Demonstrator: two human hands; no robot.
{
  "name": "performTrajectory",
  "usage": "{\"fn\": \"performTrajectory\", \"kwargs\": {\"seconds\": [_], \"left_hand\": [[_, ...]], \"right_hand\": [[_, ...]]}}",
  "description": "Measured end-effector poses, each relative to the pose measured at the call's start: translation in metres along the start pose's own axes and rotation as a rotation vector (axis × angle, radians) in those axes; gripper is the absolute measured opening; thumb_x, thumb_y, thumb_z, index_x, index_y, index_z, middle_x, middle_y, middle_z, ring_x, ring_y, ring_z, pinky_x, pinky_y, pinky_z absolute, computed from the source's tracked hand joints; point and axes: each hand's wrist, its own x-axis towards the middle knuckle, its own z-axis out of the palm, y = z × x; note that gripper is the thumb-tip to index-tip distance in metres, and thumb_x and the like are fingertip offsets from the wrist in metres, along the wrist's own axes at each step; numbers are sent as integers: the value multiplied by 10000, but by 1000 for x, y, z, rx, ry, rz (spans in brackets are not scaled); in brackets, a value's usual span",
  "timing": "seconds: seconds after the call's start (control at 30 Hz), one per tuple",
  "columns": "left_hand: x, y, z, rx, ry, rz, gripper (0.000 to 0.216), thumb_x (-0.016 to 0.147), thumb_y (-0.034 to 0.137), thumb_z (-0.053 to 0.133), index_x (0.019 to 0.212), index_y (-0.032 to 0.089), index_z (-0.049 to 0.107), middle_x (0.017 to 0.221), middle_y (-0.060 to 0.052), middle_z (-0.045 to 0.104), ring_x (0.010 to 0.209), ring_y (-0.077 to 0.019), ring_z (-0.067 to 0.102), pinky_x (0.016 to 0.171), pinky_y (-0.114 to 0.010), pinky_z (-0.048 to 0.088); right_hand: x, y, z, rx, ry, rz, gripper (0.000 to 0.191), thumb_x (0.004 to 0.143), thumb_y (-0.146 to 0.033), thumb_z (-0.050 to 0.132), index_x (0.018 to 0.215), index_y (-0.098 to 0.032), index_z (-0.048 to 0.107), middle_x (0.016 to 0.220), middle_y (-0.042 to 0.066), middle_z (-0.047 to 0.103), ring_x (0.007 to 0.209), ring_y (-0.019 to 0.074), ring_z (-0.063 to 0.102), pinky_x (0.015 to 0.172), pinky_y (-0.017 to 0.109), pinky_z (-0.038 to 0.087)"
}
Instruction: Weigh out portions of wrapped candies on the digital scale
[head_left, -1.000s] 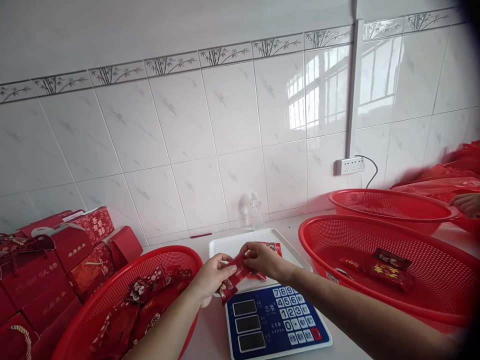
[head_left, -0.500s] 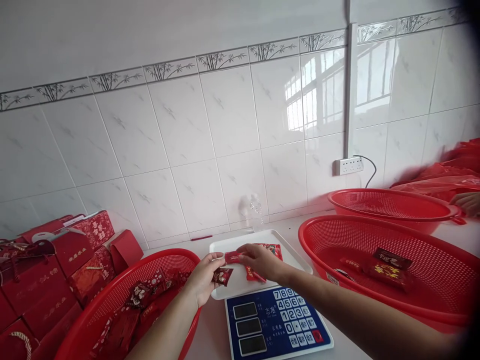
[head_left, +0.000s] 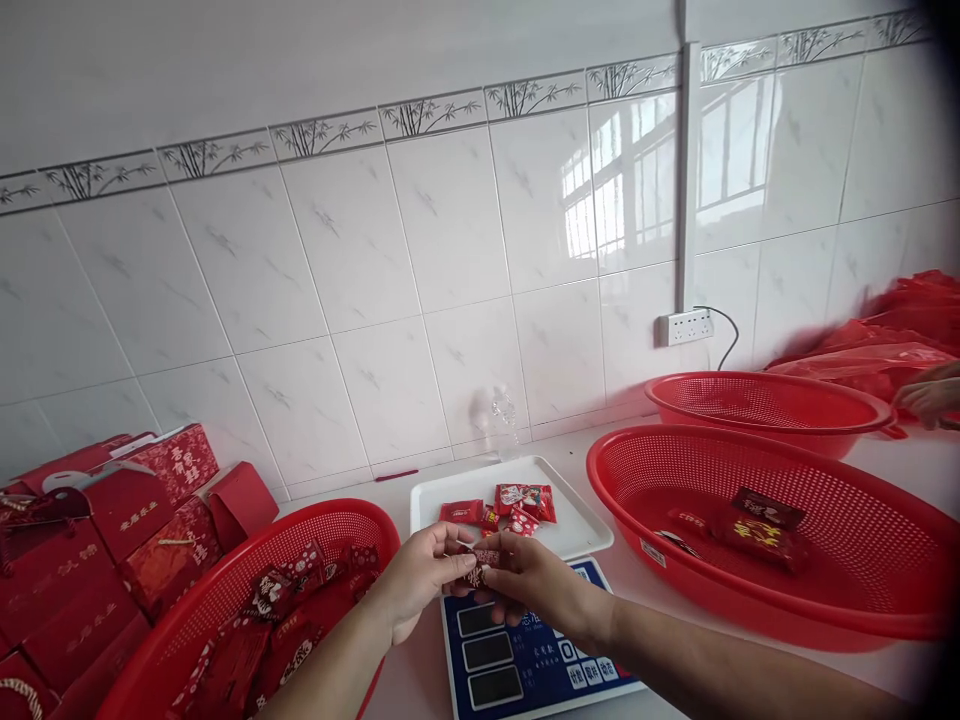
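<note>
My left hand (head_left: 420,578) and my right hand (head_left: 544,588) meet over the near edge of the white tray. Between their fingertips is a small dark red snack packet (head_left: 477,568) with pale print; both hands are closed on it. Behind them the tray (head_left: 559,545) carries several red packets, among them a plain red one (head_left: 460,511), a patterned one (head_left: 529,498) and a white-dotted one (head_left: 520,521). Below my hands lies the blue keypad panel of a digital scale (head_left: 491,655), partly covered by my right hand and forearm.
At left, a red basket (head_left: 360,512) holds many packets, beside stacked red gift boxes (head_left: 135,510). On the right, another red basket (head_left: 622,470) has a few packets; behind it stands a third basket (head_left: 750,385). Another person's hand (head_left: 930,398) is near red plastic bags (head_left: 892,330).
My right hand has drawn back from the tray toward me, and the plain red packet it held now lies on the tray. Both hands now hold the dark red packet that was in my left hand.
</note>
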Motion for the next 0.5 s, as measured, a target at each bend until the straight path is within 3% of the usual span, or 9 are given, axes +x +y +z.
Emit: {"fn": "performTrajectory", "kwargs": {"seconds": [0.23,0.4,0.5], "left_hand": [[-8,4,6,85,-206,-32,368,650,343,729,948,177,593,750,-1,590,598,-93,552,593,-240,401],[-4,8,13,116,-62,53,321,656,347,704,905,181,587,798,-13,593,715,-133,578,656,-272,450],[10,3,6,133,83,114,268,692,339,656,893,179,579,857,-31,606,773,-148,579,703,-291,466]], "right_hand": [[-26,1,2,-77,-49,-17,327,695,-408,625,897,-181,502,756,-6,647,536,79,552,471,194,380],[-37,12,-12,-74,74,-22,490,683,-449,616,1087,-204,486,736,-30,604,578,97,552,539,230,404],[-41,11,-26,-104,139,-17,503,672,-505,598,1061,-200,507,736,-18,606,608,114,553,586,258,421]]}}
